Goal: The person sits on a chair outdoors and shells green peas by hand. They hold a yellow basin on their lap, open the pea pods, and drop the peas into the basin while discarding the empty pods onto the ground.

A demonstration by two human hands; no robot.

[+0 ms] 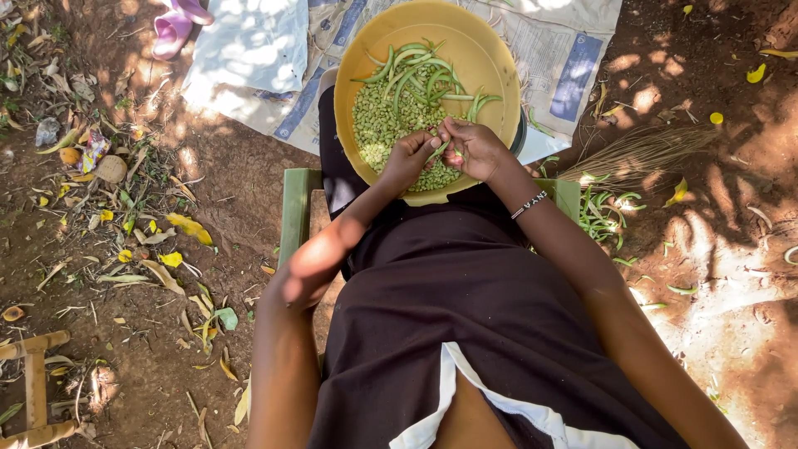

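Both hands pinch one green pod (438, 150) over the yellow basin (482, 50) on the lap, left hand (411, 154) & right hand (474, 148) closed on its ends so peas (378, 125) drop in w/ unshelled pods (424, 79) at far side.

Dappled sunlight falls across bare reddish-brown earth (731, 274) strewn with dry yellow leaves (189, 226) and twigs. A white printed woven sack (249, 50) lies spread on the ground, a pink plastic sandal (176, 23) beside it. A rough wooden stool frame (35, 391) stands at lower left.
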